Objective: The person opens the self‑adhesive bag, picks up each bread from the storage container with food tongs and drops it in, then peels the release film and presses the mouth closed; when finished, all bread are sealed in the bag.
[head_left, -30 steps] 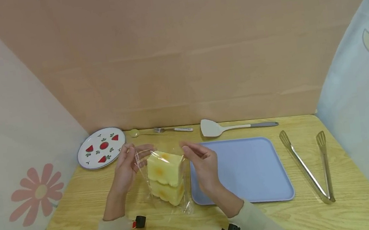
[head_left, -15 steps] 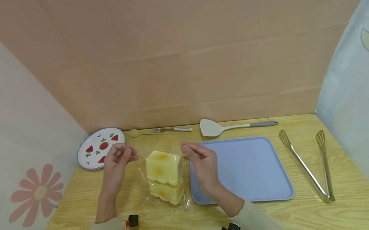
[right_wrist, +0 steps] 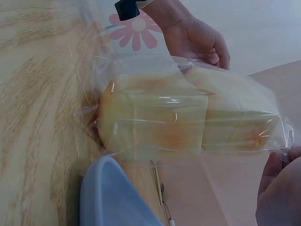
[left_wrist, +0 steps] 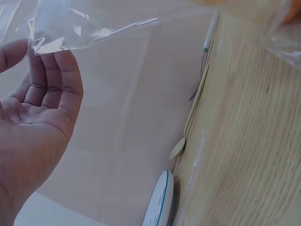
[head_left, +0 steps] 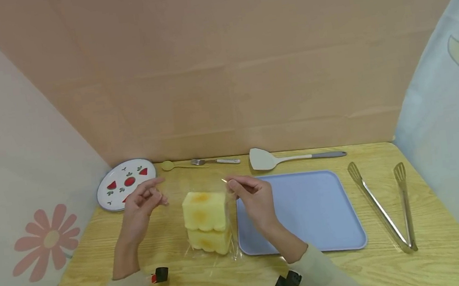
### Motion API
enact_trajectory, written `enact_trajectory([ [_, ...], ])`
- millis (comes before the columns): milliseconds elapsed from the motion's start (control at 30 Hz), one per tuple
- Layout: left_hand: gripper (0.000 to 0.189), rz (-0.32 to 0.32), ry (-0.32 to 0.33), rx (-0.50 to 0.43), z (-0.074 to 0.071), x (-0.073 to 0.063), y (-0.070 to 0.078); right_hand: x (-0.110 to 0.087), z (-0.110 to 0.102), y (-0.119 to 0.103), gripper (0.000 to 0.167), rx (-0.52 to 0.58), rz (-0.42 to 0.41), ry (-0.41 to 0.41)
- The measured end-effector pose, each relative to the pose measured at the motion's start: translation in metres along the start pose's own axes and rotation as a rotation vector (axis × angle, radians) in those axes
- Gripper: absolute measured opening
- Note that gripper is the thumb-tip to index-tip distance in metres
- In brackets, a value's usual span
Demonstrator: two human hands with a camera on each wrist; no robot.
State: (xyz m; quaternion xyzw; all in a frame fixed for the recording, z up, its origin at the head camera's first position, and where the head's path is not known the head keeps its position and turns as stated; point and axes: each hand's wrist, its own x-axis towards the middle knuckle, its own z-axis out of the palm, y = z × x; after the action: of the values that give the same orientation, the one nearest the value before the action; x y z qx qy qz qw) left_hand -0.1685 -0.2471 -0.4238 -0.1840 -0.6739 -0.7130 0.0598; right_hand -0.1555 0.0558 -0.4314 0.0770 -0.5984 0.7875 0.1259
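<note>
A clear plastic bag (right_wrist: 277, 106) stands upright around two pale yellow bread pieces (head_left: 206, 214), stacked one on the other with browned patches on top. My left hand (head_left: 136, 215) is to the left of the bread. In the left wrist view its thumb and fingertips pinch the edge of the clear plastic, which stretches off toward the bread. On the other side my right hand (head_left: 256, 201) pinches the bag's upper right corner between thumb and fingers. The plastic between the two hands is barely visible in the head view.
A blue tray (head_left: 301, 215) lies right of the bread, with metal tongs (head_left: 383, 210) beyond it. Along the back are a patterned plate (head_left: 115, 189), a yellow spoon (head_left: 168, 166), a fork (head_left: 219, 161) and a white spatula (head_left: 263, 159). Fabric and paper walls surround the wooden table.
My left hand has moved left, away from the bread, drawing the bag's edge outward. My right hand stays nearly in place. The bread has turned slightly to face forward.
</note>
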Motion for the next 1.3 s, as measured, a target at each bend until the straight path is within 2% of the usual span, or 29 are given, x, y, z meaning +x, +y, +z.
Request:
enact_trajectory([
  [167,0.025,0.005,0.049,0.079,-0.002,-0.002,0.001,0.0,0.0,0.0,0.017,0.004,0.01,-0.023],
  [300,0.02,0.004,0.081,0.106,-0.007,-0.004,0.0,0.002,-0.002,-0.002,0.018,0.011,0.008,-0.035],
  [400,0.021,0.02,0.071,0.11,-0.011,-0.005,-0.001,0.005,-0.005,-0.002,0.019,0.014,0.008,-0.047],
  [500,0.025,0.042,0.034,0.099,-0.014,-0.004,-0.003,0.009,-0.01,-0.003,0.021,0.003,0.008,-0.063],
  [600,0.029,0.066,0.009,0.072,-0.014,-0.003,-0.005,0.012,-0.014,-0.004,0.023,0.003,0.007,-0.084],
  [733,0.033,0.109,0.011,0.026,-0.011,-0.002,-0.006,0.015,-0.019,-0.003,0.025,0.017,-0.008,-0.124],
  [867,0.037,0.154,0.002,-0.065,-0.006,0.0,-0.009,0.017,-0.024,-0.002,0.025,0.042,-0.023,-0.176],
  [967,0.04,0.182,-0.03,-0.15,-0.004,0.001,-0.012,0.017,-0.026,-0.001,0.022,0.067,-0.044,-0.214],
  [1100,0.044,0.206,-0.067,-0.239,-0.003,0.003,-0.016,0.019,-0.03,0.002,0.02,0.102,-0.09,-0.271],
  [1200,0.045,0.207,-0.074,-0.26,-0.002,0.004,-0.017,0.02,-0.033,0.002,0.031,0.121,-0.122,-0.317],
  [1300,0.044,0.202,-0.078,-0.264,-0.002,0.003,-0.017,0.021,-0.035,0.0,0.029,0.12,-0.157,-0.349],
])
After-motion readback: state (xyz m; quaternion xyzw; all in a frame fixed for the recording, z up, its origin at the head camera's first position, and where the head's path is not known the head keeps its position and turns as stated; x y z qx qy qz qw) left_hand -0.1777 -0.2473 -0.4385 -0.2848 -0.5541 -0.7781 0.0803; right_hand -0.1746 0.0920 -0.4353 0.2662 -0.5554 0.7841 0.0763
